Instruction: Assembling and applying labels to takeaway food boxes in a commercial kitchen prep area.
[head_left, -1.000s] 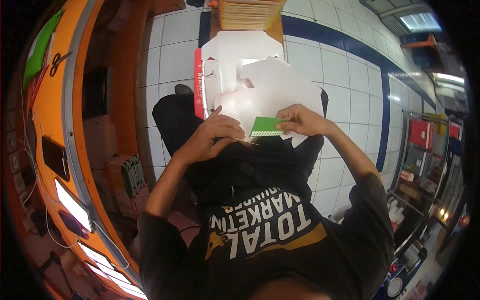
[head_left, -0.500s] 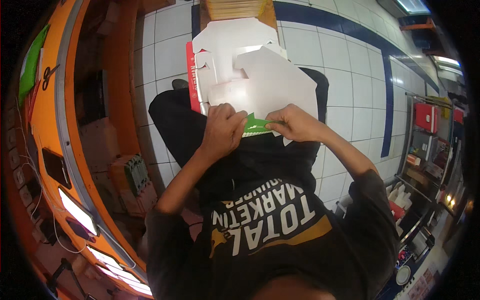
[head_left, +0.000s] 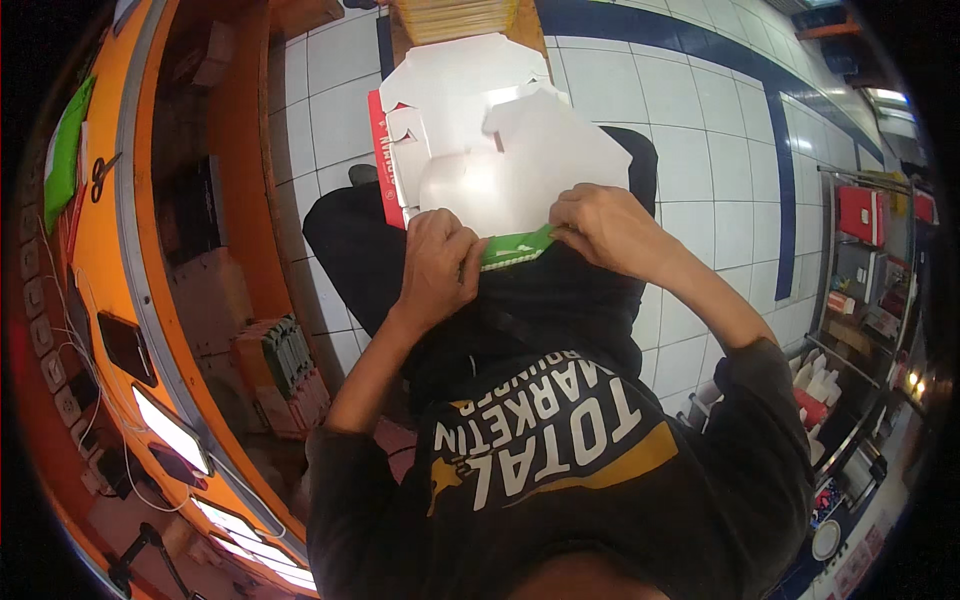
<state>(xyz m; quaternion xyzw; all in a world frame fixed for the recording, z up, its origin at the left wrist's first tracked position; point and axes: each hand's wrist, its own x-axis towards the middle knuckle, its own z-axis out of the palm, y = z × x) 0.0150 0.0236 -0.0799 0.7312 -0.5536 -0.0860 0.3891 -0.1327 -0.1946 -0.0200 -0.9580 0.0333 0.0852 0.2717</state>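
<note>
A flat cardboard carton [head_left: 560,155], white on the inside, lies across my lap with its flaps spread out. Its near edge is bent up into a narrow green strip [head_left: 515,248]. My left hand [head_left: 438,258] is closed on the left end of this strip, fingers curled over the board. At the strip's right end, my right hand [head_left: 605,228] pinches the board between thumb and fingers. Beneath and beyond lies more white cardboard [head_left: 460,75] with cut slots, and a red printed side [head_left: 388,160] shows along its left. My fingers hide both ends of the fold.
An orange counter [head_left: 120,265] runs along the left, with scissors [head_left: 102,177], a dark phone [head_left: 127,348] and a green package [head_left: 68,155]. Below it stand stacked folded cartons [head_left: 285,365]. A yellowish bundle [head_left: 465,18] lies at the far end. A metal rack with a red box [head_left: 860,215] is right.
My right hand has shifted a little right and away from me along the fold. More of the green strip shows between my hands. My left hand keeps its grip.
</note>
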